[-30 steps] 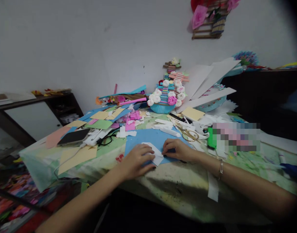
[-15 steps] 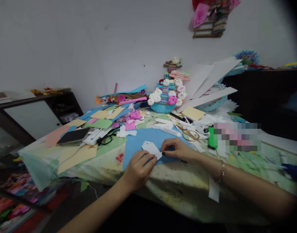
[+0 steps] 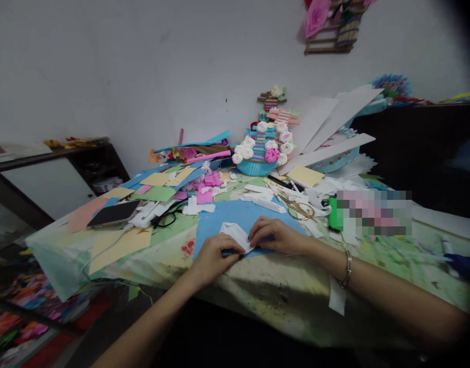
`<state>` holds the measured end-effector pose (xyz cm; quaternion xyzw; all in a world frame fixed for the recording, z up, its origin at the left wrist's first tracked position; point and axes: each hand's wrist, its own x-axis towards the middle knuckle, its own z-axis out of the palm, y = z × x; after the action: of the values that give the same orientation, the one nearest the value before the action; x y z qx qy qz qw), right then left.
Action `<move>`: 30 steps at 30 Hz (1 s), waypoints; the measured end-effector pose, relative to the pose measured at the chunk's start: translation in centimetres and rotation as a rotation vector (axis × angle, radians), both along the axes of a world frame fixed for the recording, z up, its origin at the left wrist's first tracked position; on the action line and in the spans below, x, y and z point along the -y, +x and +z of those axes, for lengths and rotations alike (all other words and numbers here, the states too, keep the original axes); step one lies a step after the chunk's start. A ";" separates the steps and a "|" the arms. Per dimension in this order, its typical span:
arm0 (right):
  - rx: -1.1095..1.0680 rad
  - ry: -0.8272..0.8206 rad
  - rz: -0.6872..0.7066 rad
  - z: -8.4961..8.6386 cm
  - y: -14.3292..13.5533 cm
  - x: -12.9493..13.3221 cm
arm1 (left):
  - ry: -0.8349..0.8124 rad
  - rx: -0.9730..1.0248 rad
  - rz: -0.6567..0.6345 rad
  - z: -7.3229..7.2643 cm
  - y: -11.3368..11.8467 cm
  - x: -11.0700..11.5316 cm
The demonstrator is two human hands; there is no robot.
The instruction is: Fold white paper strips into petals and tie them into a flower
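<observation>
A small folded piece of white paper (image 3: 235,233) lies over a blue sheet (image 3: 215,217) near the table's front edge. My left hand (image 3: 215,255) pinches its lower edge, fingers and thumb closed on the paper. From the right, my right hand (image 3: 273,235) grips the paper's right corner between bent fingers and thumb. The fingertips of both hands nearly meet there, and part of that corner is hidden by them. A silver bracelet circles my right wrist.
Gold-handled scissors (image 3: 301,209), white paper scraps (image 3: 271,204) and a green object (image 3: 335,214) lie beyond my right hand. To the left are a phone (image 3: 114,213), a white power strip (image 3: 142,214) and coloured paper sheets (image 3: 154,194). A flower-decorated blue craft (image 3: 253,167) stands at the back.
My right hand's fingers have moved in over the paper's right corner, closer to my left hand. My left hand has shifted slightly left, its fingertips still at the lower edge.
</observation>
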<state>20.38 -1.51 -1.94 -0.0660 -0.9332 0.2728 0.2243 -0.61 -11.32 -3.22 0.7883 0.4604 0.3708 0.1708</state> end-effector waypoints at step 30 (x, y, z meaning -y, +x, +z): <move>0.060 -0.240 -0.055 0.2 -2.0 1.4 | -0.269 0.156 -0.043 0.7 -0.7 -0.8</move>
<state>18.38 -2.93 -1.73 -0.1260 -0.8979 0.3743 0.1944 -1.29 -10.48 -2.57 0.7367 0.4743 0.3622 0.3181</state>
